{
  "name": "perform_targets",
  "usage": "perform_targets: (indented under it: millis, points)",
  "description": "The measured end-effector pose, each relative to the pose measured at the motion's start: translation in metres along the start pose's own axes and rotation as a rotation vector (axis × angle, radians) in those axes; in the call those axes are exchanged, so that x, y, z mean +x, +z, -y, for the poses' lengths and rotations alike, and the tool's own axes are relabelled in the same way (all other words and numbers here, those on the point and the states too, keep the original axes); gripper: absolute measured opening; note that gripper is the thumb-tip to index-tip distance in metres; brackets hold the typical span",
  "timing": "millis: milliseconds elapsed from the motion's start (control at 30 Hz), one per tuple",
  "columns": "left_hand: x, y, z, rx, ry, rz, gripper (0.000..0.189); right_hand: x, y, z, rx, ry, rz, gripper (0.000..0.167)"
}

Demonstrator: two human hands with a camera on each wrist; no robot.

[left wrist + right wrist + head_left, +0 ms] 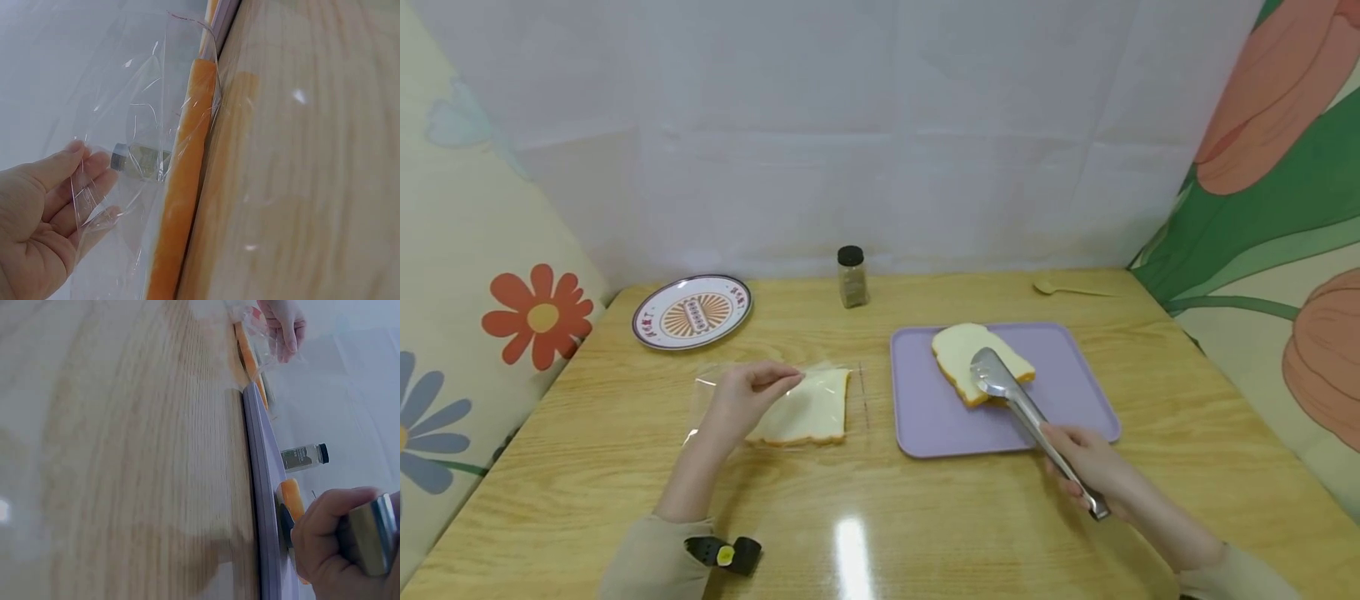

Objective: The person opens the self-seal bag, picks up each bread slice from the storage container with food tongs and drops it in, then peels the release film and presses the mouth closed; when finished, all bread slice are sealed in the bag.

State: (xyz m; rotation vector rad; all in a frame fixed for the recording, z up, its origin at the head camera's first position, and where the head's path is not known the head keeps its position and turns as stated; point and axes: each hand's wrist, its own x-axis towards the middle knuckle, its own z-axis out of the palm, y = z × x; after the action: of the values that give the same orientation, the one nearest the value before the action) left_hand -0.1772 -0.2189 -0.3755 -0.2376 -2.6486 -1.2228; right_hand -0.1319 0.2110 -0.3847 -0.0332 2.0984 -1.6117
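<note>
My left hand (743, 402) pinches the top film of a clear plastic bag (147, 103) between thumb and fingertips. A slice of bread (820, 408) with an orange-brown crust lies flat on the table inside the bag. In the left wrist view the film stands lifted off the slice. My right hand (1093, 467) grips metal tongs (1037, 427) partway along their arms. The tongs' head is at another slice of bread (964, 348), which lies on a purple tray (917, 421). The tongs' lower arm is mostly hidden, so its place under or beside this slice cannot be told.
At the back left sits a round patterned plate (655, 321). A small jar (852, 279) with a black lid stands upright behind the bag and tray. A pale spoon (1067, 290) lies at the back right, near the white cloth (775, 167) behind the table.
</note>
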Motion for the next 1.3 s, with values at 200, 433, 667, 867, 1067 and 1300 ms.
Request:
perform_targets:
  millis: [200,433,667,867,1067,1300]
  points:
    - [0.0,0.0,0.0,0.002,0.001,0.004,0.015,0.014,0.0,0.005,-0.024,0.003,-0.048,0.044]
    - [0.0,0.0,0.002,-0.006,0.01,0.001,0.015,0.022,-0.001,0.006,-0.022,0.024,-0.089,0.041]
    - [0.0,0.0,0.002,-0.015,0.013,-0.003,0.015,0.027,-0.007,0.007,-0.028,0.013,-0.063,0.039]
    - [0.0,-0.001,0.001,-0.011,0.009,0.005,0.015,0.028,-0.013,0.005,-0.04,0.012,-0.052,0.039]
    - [0.0,0.0,0.001,-0.017,0.014,0.001,0.015,0.03,-0.019,0.003,-0.051,-0.003,-0.026,0.037]
    - [0.0,-0.001,0.002,-0.012,0.011,-0.003,0.015,0.027,-0.023,0.008,-0.026,-0.011,0.001,0.047]
